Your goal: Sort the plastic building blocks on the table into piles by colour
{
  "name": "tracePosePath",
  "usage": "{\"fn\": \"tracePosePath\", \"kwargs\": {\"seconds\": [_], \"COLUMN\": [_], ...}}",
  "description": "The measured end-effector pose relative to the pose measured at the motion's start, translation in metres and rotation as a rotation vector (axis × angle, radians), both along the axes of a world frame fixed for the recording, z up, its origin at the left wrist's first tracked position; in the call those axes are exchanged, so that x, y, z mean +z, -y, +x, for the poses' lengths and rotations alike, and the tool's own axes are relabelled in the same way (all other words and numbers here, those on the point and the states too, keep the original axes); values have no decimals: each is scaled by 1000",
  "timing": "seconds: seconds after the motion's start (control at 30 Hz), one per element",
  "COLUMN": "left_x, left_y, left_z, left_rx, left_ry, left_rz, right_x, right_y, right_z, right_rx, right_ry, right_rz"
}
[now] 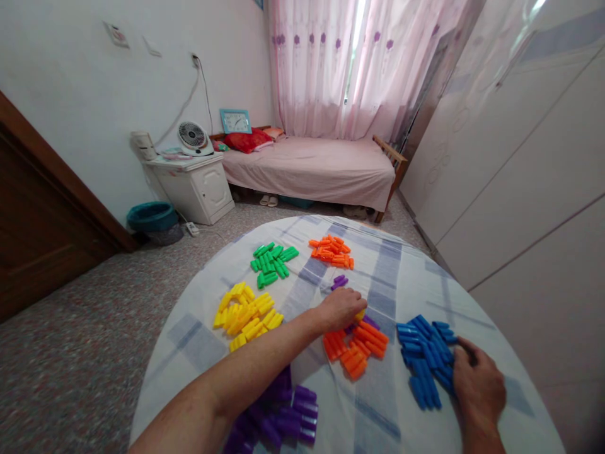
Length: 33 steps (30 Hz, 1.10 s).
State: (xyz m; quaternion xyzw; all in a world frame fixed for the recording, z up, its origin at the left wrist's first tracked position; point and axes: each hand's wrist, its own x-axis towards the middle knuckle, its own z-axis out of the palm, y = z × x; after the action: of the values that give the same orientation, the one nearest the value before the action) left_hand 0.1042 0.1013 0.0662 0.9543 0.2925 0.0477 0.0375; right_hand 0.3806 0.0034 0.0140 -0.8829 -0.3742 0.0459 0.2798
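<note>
My left hand (341,307) reaches over a round table (198,340) covered with a checked cloth. Its fingers are curled down onto a mixed heap of orange, purple and yellow plastic pieces (362,347), and what they grip is hidden. My right hand (477,384) rests against the right side of a blue pile (425,356), fingers bent on the pieces. Sorted piles lie around: yellow (246,313), green (273,260), orange (331,250), purple (283,419) under my left forearm, and two loose purple pieces (339,282).
Behind the table is a bed (307,167) with a pink cover. A white cabinet (196,186) with a fan (193,137) stands left of it, a teal basin (152,216) on the floor. White wardrobe doors (520,164) run along the right.
</note>
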Motion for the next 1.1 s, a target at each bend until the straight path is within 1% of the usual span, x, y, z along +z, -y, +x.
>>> {"fn": "tracePosePath", "kwargs": {"seconds": [0.07, 0.13, 0.23, 0.3, 0.33, 0.4, 0.47, 0.57, 0.63, 0.7, 0.77, 0.83, 0.9, 0.97, 1.03, 1.1], "left_x": [7, 17, 34, 40, 40, 35, 23, 1, -10, -15, -13, -5, 5, 11, 13, 9], "left_y": [6, 16, 35, 50, 57, 71, 82, 91, 93, 94, 95, 93, 86, 74, 54, 31], "left_z": [-13, -34, -81, -118, -137, -170, -196, -217, -221, -219, -213, -203, -186, -162, -132, -100], "left_rx": [41, 87, 199, 314, 383, 514, 624, 743, 791, 820, 834, 846, 836, 766, 639, 548], "left_ry": [63, 161, 321, 398, 428, 457, 459, 455, 464, 475, 484, 515, 572, 620, 614, 527], "left_rz": [-28, -46, -24, 14, 31, 55, 57, 56, 59, 70, 107, 152, 149, 83, -4, -72], "right_x": [0, -1, -1, -1, -1, -1, -1, -1, -2, -2, -1, 0, 1, 2, 2, 1], "right_y": [0, 1, 1, 1, 1, 0, 0, 0, 1, 1, 1, 1, 1, 1, 1, 1], "right_z": [-1, -1, 1, 2, 2, 3, 3, 2, 2, 2, 2, 1, 0, -1, -1, 0], "right_rx": [0, -1, -4, 3, 7, 10, 5, -1, 3, 4, 9, 15, 15, 5, 5, 6], "right_ry": [-1, -1, 9, 19, 23, 30, 27, 25, 29, 30, 28, 32, 34, 33, 30, 29], "right_rz": [3, 2, -10, -17, -18, -19, -25, -17, 1, 16, 19, 9, -10, -24, -25, -19]}}
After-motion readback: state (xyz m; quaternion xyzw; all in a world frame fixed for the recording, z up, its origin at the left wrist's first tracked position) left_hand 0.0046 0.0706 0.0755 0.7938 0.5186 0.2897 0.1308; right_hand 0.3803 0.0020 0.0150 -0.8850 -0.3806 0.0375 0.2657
